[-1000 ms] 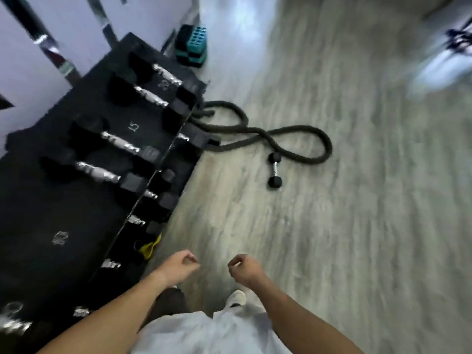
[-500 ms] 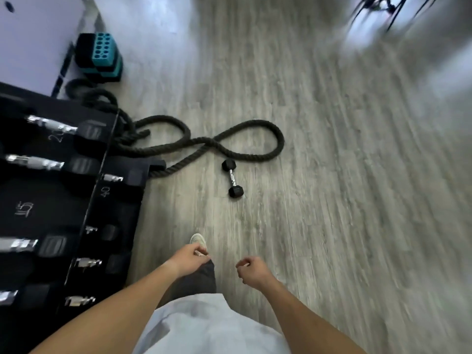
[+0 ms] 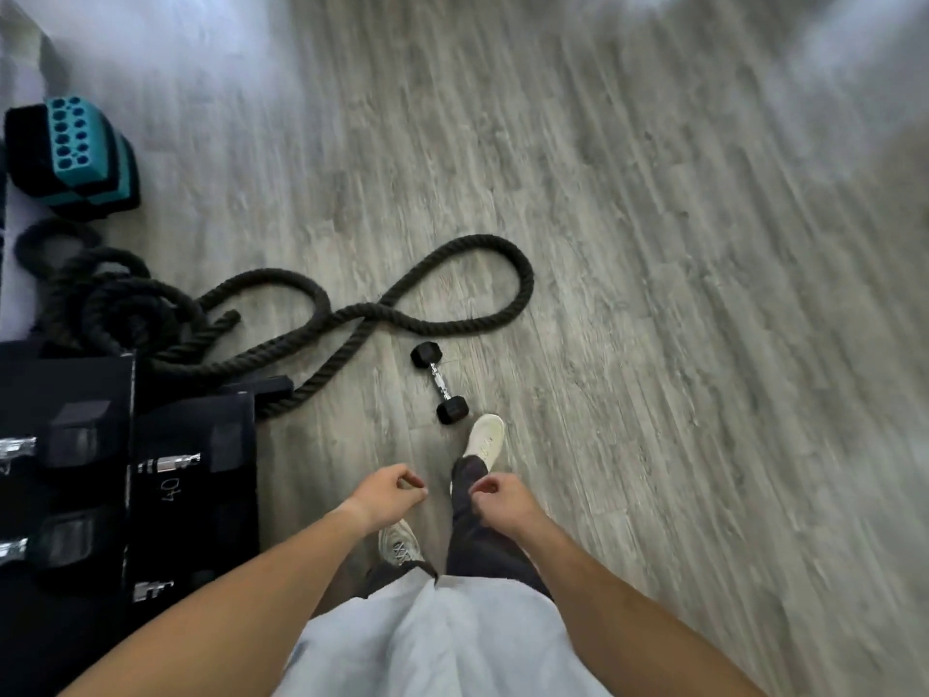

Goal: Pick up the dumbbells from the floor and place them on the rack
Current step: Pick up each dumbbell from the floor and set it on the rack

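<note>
Closer now than half a second ago, the person has stepped up to the dumbbell [image 3: 440, 382], and the rack [image 3: 125, 475] has slid toward the left edge of view. It lies on the grey wood floor [image 3: 653, 294], tilted, just beside a loop of thick black rope [image 3: 362, 314]. One pale shoe [image 3: 483, 441] is planted just short of its near head; the other shoe [image 3: 398, 544] is further back. Both arms reach forward at waist height. The left hand [image 3: 387, 498] hangs loosely curled and holds nothing; the right hand [image 3: 497, 500] is the same, fingers bent in, empty. On the rack, several dumbbells sit in their slots, one marked 40. A teal and black block [image 3: 75, 153] stands by the wall.
</note>
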`<action>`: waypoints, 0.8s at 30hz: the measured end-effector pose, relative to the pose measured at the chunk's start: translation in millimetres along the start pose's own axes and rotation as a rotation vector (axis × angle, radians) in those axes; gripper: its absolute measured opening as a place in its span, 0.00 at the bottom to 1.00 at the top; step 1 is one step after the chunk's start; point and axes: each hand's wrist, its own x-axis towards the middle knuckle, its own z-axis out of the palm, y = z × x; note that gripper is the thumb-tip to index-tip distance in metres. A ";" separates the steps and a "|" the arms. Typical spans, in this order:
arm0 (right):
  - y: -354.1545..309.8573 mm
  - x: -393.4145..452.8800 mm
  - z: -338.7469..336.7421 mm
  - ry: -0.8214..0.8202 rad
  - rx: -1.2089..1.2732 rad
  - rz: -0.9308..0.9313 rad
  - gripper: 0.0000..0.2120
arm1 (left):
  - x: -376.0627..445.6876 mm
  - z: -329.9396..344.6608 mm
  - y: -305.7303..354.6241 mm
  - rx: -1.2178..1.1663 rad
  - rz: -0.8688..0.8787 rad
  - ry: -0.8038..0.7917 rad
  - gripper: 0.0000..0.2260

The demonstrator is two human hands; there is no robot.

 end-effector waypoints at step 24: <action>-63.5 485.9 24.7 -0.142 -0.065 0.161 0.07 | 449.5 -2.9 -0.9 -0.354 -0.239 -0.032 0.02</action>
